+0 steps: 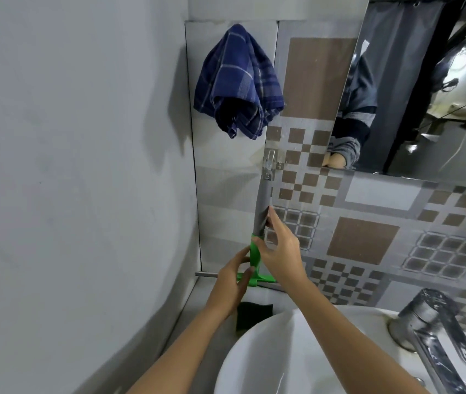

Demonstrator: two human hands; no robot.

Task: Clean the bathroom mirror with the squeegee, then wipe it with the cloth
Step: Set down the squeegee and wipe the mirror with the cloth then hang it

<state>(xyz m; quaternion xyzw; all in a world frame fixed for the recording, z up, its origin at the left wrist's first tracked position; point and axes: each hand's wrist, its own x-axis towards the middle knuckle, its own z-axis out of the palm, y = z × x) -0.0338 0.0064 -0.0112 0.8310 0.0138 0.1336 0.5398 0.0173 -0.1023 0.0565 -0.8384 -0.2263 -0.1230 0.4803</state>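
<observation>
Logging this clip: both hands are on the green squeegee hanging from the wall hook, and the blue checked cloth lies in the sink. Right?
Not quite. In the head view the blue checked cloth hangs on the wall, not in the sink. Both the left hand and right hand are on the green squeegee.

- The cloth (237,81) is hanging on the wall, left of the mirror (413,89).
- The squeegee (257,251) is hanging below the cloth from a hook (270,163), in the corner of the wall.
- Both hands, left hand (233,282) and right hand (280,251), are touching the squeegee.
- The sink (297,359) is sitting below, with the faucet (436,331) at its right edge.
- A sponge (253,317) is lying just beside the sink's left rim.
</observation>
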